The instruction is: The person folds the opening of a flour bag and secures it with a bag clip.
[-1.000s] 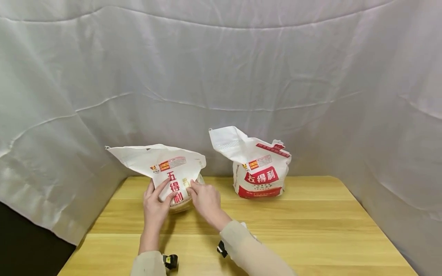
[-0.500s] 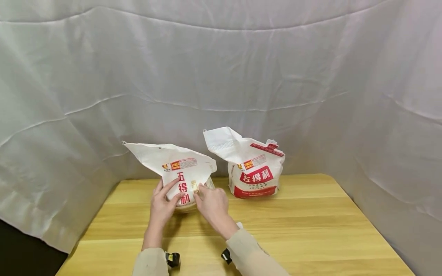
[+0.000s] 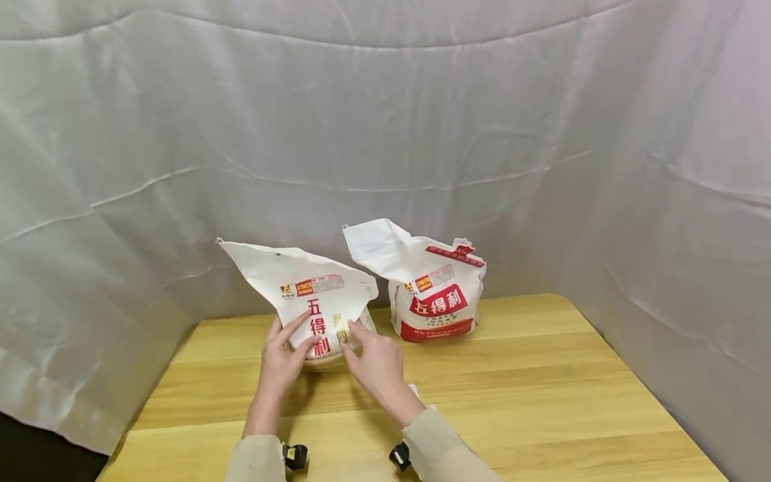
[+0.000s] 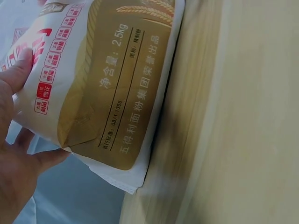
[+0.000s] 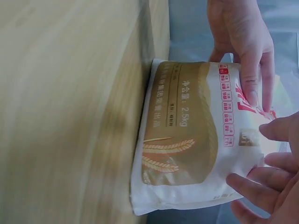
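Observation:
A white bag of flour (image 3: pixel 325 264) with red lettering stands at the left of the table, its loose top leaning to the left. My left hand (image 3: pixel 280 365) holds its left side, thumb on the front and other fingers reaching round the edge. On the right side, my right hand (image 3: pixel 376 361) holds the bag with its thumb and fingers, which look spread and bent in the right wrist view. Both wrist views show the bag's gold lower panel (image 4: pixel 112 93), printed "2.5kg" and wheat ears (image 5: pixel 168 146). The bag's back is hidden.
A second flour bag (image 3: pixel 440 314), with red bands and a folded top, stands close on the right. The wooden table (image 3: pixel 542 388) runs on to the right and front. Grey cloth (image 3: pixel 385 120) hangs behind and at both sides.
The held bag has shifted right, closer to the second bag, with both hands on it. The right thumb and forefinger have spread slightly. The head view has turned a little to the right.

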Motion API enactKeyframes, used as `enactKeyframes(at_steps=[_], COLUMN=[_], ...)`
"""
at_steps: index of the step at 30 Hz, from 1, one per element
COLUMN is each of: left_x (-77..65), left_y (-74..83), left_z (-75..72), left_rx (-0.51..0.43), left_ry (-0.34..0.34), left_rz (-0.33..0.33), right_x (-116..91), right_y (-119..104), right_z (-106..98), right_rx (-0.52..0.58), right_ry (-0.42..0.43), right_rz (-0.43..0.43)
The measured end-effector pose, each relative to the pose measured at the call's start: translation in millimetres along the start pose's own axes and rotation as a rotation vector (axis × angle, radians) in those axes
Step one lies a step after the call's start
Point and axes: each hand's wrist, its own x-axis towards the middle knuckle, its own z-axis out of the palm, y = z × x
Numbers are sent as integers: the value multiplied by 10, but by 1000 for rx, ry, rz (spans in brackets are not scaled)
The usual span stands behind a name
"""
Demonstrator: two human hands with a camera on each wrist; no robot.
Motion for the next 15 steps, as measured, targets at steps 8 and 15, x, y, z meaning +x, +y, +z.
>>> enactKeyframes(at_steps=[8,15], left_x=[0,14], left_y=[57,87], left_z=[-56,-129], left_rx=[96,171], left_ry=[67,243], left_rz=[85,250], right_x=[-82,-123], right_y=[103,136], right_z=[-29,-95], right_rx=[183,266], right_ry=[-10,72], right_rz=[-32,-58])
